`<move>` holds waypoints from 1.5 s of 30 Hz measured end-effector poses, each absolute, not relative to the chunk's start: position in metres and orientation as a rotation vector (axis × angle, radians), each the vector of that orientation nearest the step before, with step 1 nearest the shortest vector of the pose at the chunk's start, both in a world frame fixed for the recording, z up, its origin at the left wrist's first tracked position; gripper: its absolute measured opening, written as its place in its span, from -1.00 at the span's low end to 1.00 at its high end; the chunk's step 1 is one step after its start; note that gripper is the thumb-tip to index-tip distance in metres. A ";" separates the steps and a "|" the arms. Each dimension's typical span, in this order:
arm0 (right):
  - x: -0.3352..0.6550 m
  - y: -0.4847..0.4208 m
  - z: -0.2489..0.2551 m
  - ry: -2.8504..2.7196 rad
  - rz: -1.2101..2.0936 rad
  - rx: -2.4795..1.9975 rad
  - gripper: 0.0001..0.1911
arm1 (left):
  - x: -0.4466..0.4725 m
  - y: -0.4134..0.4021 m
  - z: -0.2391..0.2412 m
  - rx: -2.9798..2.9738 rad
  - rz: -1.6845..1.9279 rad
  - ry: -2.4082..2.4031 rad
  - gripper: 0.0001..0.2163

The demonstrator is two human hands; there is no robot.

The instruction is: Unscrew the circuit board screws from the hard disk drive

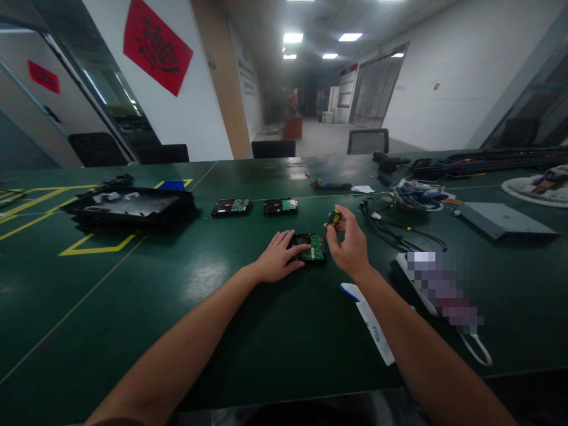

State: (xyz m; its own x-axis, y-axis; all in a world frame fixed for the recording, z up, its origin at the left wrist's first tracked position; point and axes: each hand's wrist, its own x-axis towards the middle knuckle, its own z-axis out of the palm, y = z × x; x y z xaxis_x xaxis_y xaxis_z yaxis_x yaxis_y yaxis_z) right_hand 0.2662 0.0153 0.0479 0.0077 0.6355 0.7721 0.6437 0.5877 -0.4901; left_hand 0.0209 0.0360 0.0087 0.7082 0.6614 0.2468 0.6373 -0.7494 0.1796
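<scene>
A hard drive point(317, 248) lies on the green table with its green circuit board facing up. My left hand point(278, 257) rests over its left side, the fingers and thumb holding it against the tabletop. Just above its right end, my right hand point(348, 242) is closed around a short yellow-and-black screwdriver point(335, 218), which is held tilted; its tip cannot be made out. Beyond my hands lie two more hard drives, one with a green board point(281, 206) and another to its left point(231, 207).
At left stands a black tray point(133, 204). Black cables point(390, 231), a bundle of wires point(417, 194) and a grey metal box point(506, 220) lie on the right. Near my right forearm are a blue-and-white strip point(375, 331) and a partly blurred white-edged object point(419, 290). Farther back is a grey tool point(331, 185).
</scene>
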 end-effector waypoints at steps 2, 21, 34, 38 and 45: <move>0.267 0.015 0.048 -1.671 -0.020 -1.084 -0.43 | 0.021 0.036 0.009 2.827 0.455 1.076 -0.49; 0.265 0.013 0.052 -1.683 -0.098 -1.090 -0.40 | 0.021 0.035 0.010 2.809 0.461 1.067 -0.49; 0.265 0.013 0.050 -1.652 -0.091 -1.089 -0.41 | 0.020 0.035 0.012 2.815 0.451 1.061 -0.49; 0.265 0.012 0.051 -1.663 -0.113 -1.099 -0.41 | 0.021 0.035 0.011 2.805 0.459 1.065 -0.49; 0.264 0.012 0.052 -1.655 -0.109 -1.095 -0.42 | 0.021 0.034 0.012 2.802 0.474 1.063 -0.50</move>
State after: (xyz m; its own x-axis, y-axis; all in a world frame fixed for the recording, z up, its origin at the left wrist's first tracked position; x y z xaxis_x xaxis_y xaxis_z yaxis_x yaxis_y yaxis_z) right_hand 0.2643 0.0119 0.0520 0.0219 0.5944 0.8039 0.6949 0.5690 -0.4397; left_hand 0.0212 0.0342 0.0117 0.7065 0.6622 0.2498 0.6286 -0.7493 0.2086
